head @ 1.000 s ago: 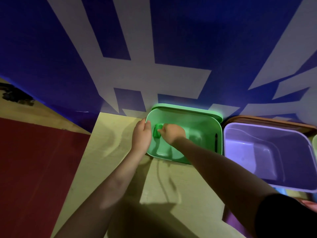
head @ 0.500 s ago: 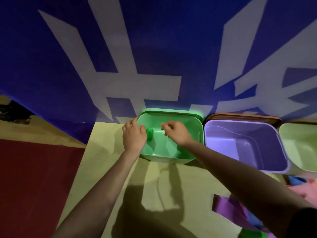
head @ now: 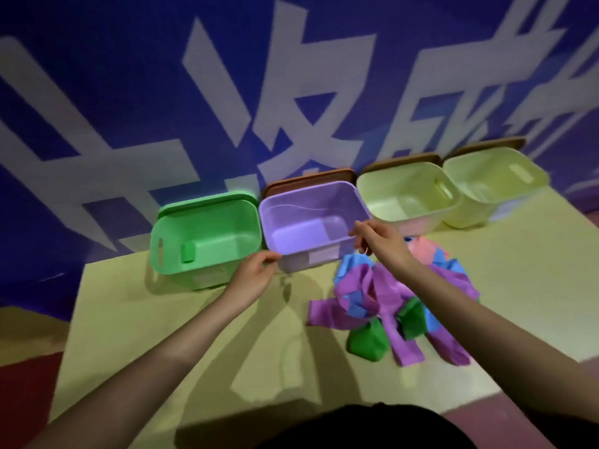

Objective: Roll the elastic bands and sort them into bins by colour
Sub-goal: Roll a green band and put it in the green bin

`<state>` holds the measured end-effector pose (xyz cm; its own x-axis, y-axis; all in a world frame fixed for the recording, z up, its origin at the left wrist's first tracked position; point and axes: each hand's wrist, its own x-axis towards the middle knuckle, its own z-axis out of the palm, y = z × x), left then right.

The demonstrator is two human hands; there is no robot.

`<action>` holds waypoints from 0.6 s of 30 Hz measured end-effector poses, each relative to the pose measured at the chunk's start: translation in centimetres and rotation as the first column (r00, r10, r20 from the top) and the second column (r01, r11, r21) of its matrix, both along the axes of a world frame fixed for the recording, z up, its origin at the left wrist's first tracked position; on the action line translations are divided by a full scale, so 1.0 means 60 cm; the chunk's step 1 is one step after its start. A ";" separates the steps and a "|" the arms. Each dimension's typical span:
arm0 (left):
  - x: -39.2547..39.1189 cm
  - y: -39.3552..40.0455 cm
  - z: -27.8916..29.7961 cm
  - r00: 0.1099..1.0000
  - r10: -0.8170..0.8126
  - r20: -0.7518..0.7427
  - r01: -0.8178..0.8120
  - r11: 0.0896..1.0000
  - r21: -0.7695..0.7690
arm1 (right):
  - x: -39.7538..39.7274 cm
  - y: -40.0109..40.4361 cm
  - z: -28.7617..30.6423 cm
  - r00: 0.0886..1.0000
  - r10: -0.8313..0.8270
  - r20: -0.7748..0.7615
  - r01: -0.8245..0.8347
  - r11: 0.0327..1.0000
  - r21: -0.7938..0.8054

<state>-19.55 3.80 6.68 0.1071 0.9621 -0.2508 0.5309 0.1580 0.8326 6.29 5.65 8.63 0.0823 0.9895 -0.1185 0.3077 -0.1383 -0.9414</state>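
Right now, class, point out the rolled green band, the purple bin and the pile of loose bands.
rolled green band (head: 187,253), head view, its side.
purple bin (head: 309,192), head view, far wall.
pile of loose bands (head: 385,296), head view, a purple strip.

your left hand (head: 256,277) and right hand (head: 377,243) are both bare: no gloves, rings or bracelets show on them. both forearms are bare too, from the wrists all the way back to the lower corners of the view, and no watch or band sits on either wrist. your fingers (head: 270,258) are slim, and the nails are too blurred to tell any polish. the only clothing you can make out is a dark, near-black garment (head: 372,427) that fills the bottom middle of the view, with a soft rounded outline. it is plain, without any print, seam or logo to see.
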 end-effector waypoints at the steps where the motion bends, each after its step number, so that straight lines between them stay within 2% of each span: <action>1: 0.019 -0.010 -0.013 1.000 -0.024 0.020 0.025 0.998 -0.063 | 0.033 -0.023 -0.014 0.999 -0.009 0.045 0.010 0.999 -0.033; 4: 0.078 -0.036 -0.054 0.998 -0.064 0.018 0.066 0.981 -0.184 | 0.123 -0.089 -0.063 0.988 -0.060 0.146 0.080 0.988 -0.133; 9: 0.183 -0.074 -0.109 0.978 -0.203 -0.043 0.190 0.959 -0.211 | 0.225 -0.160 -0.131 0.957 -0.097 0.274 0.168 0.955 -0.246; 13: 0.267 -0.117 -0.149 0.946 -0.317 -0.067 0.288 0.917 -0.277 | 0.267 -0.180 -0.170 0.911 0.079 0.404 0.038 0.961 -0.273; 18: 0.369 -0.128 -0.180 0.953 -0.279 -0.117 0.240 0.931 -0.274 | 0.282 -0.171 -0.198 0.820 0.305 0.484 -0.168 0.937 -0.306</action>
